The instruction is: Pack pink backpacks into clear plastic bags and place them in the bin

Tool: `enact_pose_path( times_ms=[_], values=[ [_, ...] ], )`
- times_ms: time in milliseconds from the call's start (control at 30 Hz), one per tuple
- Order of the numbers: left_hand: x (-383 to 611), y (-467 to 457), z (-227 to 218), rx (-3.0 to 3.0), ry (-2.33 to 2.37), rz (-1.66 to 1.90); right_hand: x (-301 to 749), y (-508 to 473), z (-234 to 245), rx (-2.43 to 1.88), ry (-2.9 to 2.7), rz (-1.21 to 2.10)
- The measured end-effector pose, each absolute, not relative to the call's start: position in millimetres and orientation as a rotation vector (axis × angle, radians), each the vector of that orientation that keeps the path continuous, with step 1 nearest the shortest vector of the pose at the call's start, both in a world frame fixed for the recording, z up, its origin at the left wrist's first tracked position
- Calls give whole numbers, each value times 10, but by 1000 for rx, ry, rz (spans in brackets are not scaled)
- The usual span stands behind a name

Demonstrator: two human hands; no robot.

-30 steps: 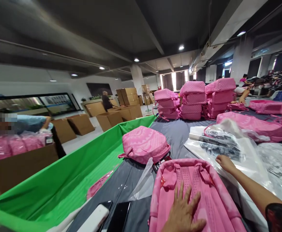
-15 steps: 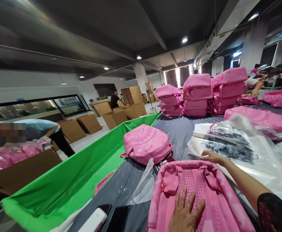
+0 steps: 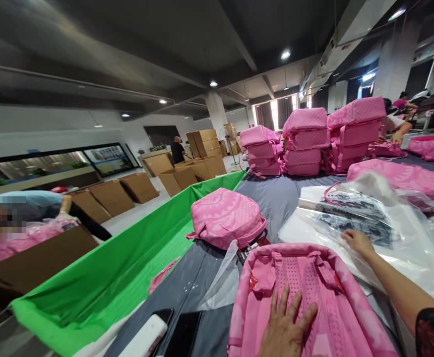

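Left hand spread on a pink backpack, right hand at a plastic sheet

The left hand [image 3: 285, 327] lies palm-down on the pink backpack [image 3: 298, 277], its fingers [image 3: 284, 302] spread across the padded, dotted back panel between the webbing straps. Just beyond the backpack's far edge, the right hand [image 3: 358, 243] rests on a glossy clear plastic sheet [image 3: 395, 248], fingers close together; whether they pinch it cannot be told. Dark print on a sheet [image 3: 354, 223] under the plastic is too small to read. Left of the backpack, a black phone [image 3: 185, 334] and a white rounded device [image 3: 146, 337] lie on grey cloth [image 3: 205, 272]. Further left runs a green-lined bin [image 3: 97, 263]. Beyond the backpack, quilted pink backpacks stand stacked [image 3: 306, 144]; a second pink backpack [image 3: 226, 218] lies just ahead of it.
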State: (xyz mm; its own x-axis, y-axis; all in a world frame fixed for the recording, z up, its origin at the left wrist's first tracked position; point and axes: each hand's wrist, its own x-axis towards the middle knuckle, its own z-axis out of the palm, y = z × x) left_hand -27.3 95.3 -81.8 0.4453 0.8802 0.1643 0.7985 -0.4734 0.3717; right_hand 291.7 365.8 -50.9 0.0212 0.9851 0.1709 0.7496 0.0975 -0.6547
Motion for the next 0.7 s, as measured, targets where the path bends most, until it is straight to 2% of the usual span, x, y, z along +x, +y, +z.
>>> enact_pose_path(
  times_ms=[167, 333, 500, 600, 700],
  values=[
    [-231, 869, -626, 2295, 1428, 527, 2972, 3705, 24, -1601, -1673, 379],
    [-208, 855, -592, 2172, 1359, 783, 2434, 2976, 473, -1185, -1955, 459],
    [9, 972, -347, 1571, 1352, 1363, 1904, 1809, 496, -884, -2129, 564],
    [219, 982, -171, 1190, 1120, 1483, 1774, 1281, 425, -931, -2126, 661],
    [350, 853, -77, 1066, 1072, 1549, 1765, 1017, 431, -1073, -2049, 735]
  ],
)
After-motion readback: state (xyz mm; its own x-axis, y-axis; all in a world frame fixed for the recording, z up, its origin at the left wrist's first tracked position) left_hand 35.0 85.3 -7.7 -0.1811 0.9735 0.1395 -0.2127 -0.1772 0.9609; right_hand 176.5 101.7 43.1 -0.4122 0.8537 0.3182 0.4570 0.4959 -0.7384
